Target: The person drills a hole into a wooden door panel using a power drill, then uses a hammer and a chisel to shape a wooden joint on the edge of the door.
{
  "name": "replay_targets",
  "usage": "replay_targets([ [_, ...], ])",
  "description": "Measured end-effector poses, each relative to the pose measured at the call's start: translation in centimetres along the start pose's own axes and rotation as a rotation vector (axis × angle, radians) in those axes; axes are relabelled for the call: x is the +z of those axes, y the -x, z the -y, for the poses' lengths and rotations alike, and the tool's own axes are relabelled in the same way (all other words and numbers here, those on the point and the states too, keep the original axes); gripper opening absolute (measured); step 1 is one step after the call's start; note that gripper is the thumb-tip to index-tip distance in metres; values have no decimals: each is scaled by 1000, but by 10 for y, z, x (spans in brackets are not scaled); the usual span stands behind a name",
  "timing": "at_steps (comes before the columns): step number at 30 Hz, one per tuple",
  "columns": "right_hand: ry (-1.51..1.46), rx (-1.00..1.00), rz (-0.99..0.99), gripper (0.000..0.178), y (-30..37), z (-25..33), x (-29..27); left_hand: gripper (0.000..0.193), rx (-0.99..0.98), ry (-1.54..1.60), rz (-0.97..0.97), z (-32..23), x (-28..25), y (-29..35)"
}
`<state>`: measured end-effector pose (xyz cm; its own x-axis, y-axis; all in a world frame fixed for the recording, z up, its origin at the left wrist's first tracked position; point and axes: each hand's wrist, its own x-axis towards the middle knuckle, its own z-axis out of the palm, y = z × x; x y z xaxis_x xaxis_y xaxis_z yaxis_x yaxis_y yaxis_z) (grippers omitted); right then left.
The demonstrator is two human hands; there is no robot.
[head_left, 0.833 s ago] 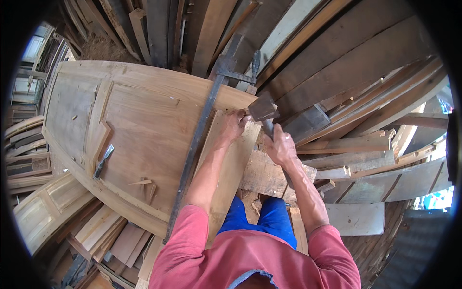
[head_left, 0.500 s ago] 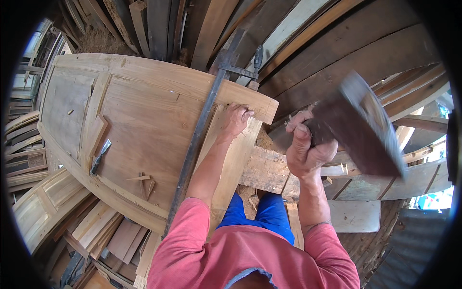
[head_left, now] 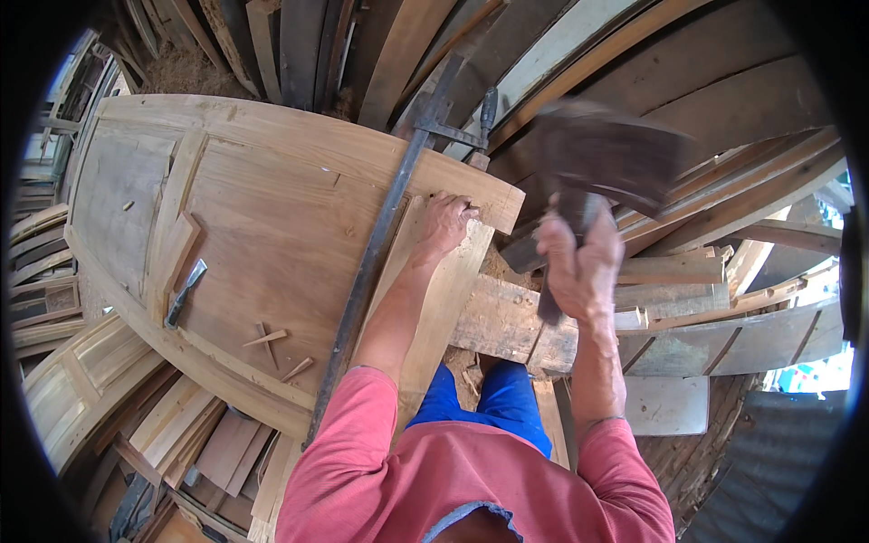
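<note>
My right hand [head_left: 587, 258] is wrapped round the short handle of a dark wooden mallet [head_left: 605, 156]. The mallet is raised to the right of the panelled wooden door [head_left: 272, 195], its head blurred by motion. At the door's right end, my left hand [head_left: 445, 222] rests on the corner where two frame pieces meet, fingers curled together. Whatever small thing sits at its fingertips is too hidden to name. Just left of that hand, a long metal bar clamp [head_left: 385, 217] crosses the door, its screw handle [head_left: 489, 109] at the far edge.
A chisel [head_left: 186, 292] and several thin wood wedges [head_left: 267, 338] lie on the door. A rough plank [head_left: 516, 321] juts out beneath my right arm. Stacked boards [head_left: 398, 63] line the far side. Another panelled door [head_left: 86, 385] leans at the lower left.
My right hand has swung the mallet up and to the left, turning its head across the top. My left hand stays in place. The small wedges on the door have shifted slightly.
</note>
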<state>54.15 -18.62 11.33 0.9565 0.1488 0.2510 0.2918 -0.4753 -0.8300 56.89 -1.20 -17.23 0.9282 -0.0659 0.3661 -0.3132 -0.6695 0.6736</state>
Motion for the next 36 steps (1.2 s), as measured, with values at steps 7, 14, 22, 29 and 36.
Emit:
replay_targets([
  [7, 242, -86, -20, 35, 21, -54, 33, 20, 23, 68, 16, -9, -1, -4],
  [14, 307, 474, 420, 35, 26, -60, 35, 18, -37, 55, -9, 3, -2, 3],
  [22, -128, -355, -329, 14, -31, 36, 13, 20, -82, 1, 36, -5, -2, -1],
  [29, 573, 442, 463, 36, 34, -99, 48, 18, -18, -33, 34, 0, 10, 6],
  [36, 21, 225, 56, 28, 7, -19, 18, 21, -60, 21, 9, -1, 1, 2],
])
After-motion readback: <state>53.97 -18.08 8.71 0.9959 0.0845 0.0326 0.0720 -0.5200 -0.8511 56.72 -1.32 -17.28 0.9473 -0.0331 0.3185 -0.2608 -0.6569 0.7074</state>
